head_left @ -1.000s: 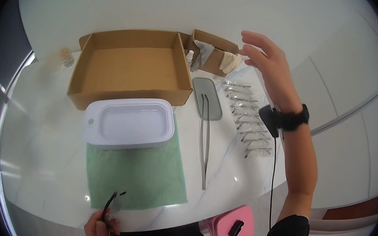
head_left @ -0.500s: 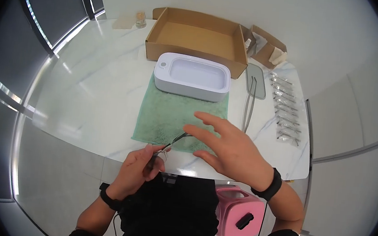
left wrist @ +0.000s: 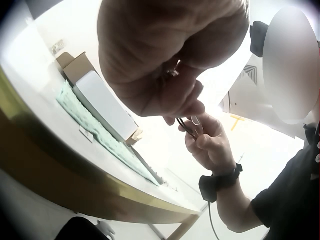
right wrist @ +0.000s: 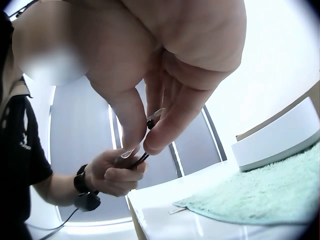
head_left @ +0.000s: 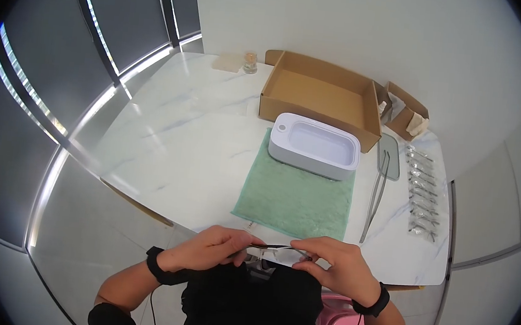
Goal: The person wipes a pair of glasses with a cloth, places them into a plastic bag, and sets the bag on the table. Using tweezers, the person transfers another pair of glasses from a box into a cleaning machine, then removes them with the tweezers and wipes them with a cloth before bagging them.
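Note:
At the table's front edge, both hands hold a pair of dark-framed eyeglasses (head_left: pixel 274 247) level in front of the body. My left hand (head_left: pixel 211 248) pinches one end between thumb and fingers. On the other end, the fingertips of my right hand (head_left: pixel 338 267) grip it. The right wrist view shows dark thin temples (right wrist: pixel 141 159) running between the two hands, with something clear beside them. Most of the eyeglasses is hidden by fingers. Beyond the hands, a green towel (head_left: pixel 297 203) lies flat, and a white ultrasonic cleaner (head_left: pixel 280 154) with an open basin stands on its far part.
Long metal tweezers (head_left: pixel 373 211) lie right of the towel, across a grey lid (head_left: pixel 394 151). Several bagged eyeglasses (head_left: pixel 423 194) form a column at the right. Behind stand a large cardboard box (head_left: pixel 324 87), a smaller box (head_left: pixel 414 102) and a glass jar (head_left: pixel 250 65). A pink stool (head_left: pixel 339 323) is below.
My right hand has come down from above the table's right side and taken hold of the eyeglasses. My left hand keeps its hold. The head view has shifted, showing more of the left side.

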The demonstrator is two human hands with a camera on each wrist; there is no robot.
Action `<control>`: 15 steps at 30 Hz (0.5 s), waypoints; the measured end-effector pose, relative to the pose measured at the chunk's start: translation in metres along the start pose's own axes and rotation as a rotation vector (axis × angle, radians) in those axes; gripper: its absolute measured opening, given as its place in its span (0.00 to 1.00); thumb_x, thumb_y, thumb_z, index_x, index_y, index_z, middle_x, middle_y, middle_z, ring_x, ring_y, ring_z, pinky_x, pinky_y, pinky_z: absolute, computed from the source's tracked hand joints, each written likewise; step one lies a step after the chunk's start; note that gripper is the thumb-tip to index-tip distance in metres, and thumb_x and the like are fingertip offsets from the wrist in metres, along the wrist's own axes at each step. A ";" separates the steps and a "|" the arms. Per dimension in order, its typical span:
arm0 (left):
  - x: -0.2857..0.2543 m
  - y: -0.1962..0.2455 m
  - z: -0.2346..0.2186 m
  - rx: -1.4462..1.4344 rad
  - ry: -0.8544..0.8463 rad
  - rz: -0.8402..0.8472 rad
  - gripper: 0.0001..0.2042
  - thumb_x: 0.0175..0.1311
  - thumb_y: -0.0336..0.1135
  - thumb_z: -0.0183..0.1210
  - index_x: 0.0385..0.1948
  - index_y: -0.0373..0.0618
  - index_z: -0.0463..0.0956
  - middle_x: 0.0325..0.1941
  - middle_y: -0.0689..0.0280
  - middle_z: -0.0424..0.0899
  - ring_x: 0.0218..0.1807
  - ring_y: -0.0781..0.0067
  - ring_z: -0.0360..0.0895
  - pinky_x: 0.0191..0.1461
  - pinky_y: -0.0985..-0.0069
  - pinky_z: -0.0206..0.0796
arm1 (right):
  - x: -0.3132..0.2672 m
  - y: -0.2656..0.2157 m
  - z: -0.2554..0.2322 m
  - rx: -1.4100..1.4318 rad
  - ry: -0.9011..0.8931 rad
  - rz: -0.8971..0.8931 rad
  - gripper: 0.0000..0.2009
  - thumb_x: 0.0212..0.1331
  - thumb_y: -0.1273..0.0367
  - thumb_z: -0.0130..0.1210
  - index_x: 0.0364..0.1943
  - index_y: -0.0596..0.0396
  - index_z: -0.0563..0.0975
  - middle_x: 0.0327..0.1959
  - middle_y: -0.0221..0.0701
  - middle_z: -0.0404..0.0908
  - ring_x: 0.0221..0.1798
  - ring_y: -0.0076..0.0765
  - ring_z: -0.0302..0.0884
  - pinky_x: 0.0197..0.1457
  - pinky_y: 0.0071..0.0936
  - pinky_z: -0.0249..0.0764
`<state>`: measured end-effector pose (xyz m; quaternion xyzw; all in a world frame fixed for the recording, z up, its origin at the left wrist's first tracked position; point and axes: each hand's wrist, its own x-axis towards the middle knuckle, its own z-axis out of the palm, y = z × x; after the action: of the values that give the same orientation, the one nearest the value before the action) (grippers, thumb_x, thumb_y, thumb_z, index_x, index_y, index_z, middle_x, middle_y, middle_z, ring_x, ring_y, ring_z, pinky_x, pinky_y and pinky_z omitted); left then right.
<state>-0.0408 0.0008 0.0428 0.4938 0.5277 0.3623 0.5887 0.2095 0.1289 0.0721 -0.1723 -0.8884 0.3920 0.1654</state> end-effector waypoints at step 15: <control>0.105 0.061 -0.177 0.652 0.543 0.183 0.17 0.73 0.41 0.50 0.55 0.42 0.76 0.36 0.66 0.80 0.34 0.75 0.77 0.40 0.77 0.70 | -0.028 0.046 0.008 0.413 0.508 0.302 0.22 0.47 0.84 0.67 0.50 0.66 0.79 0.45 0.42 0.83 0.41 0.30 0.85 0.47 0.23 0.80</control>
<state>-0.1895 0.1509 0.0815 0.5855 0.7042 0.3440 0.2072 0.2388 0.1402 0.0281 -0.3564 -0.6857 0.5278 0.3524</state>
